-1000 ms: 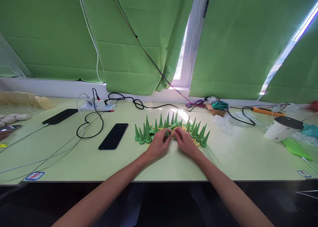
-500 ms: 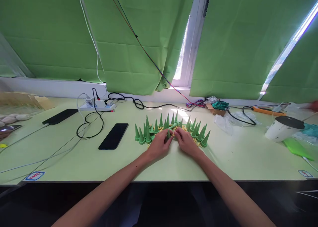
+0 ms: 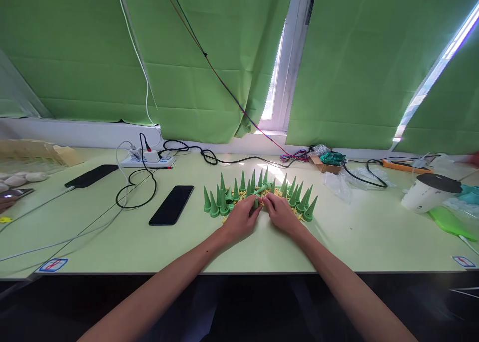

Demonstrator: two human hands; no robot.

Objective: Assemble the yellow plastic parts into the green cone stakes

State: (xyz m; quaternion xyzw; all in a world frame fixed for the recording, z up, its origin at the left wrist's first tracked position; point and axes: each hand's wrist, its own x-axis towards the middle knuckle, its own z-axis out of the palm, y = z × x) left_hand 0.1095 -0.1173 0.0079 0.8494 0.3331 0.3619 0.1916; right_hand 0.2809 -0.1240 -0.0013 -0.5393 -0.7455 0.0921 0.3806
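My left hand (image 3: 241, 217) is closed around a small green cone (image 3: 256, 203), its tip poking up between thumb and fingers. Close beside it, my right hand (image 3: 281, 213) has thumb and fingers pinched together at the cone's side; what they grip is too small to make out. Several green cones (image 3: 213, 205) stand upright in an arc behind and beside both hands, with more on the right (image 3: 310, 209). One green cone (image 3: 263, 188) lies tilted among them. Small yellow pieces (image 3: 300, 215) are scattered between the cones and partly hidden by the hands.
A black phone (image 3: 171, 205) lies left of the cones, another (image 3: 92, 176) farther left. Behind are a power strip (image 3: 147, 159) and black cables. To the right are a small cardboard box (image 3: 325, 165), plastic bags (image 3: 339, 186) and a white cup (image 3: 428, 194).
The cone in my left hand has tilted and shifted slightly to the right. Both hands otherwise stay nearly in place.
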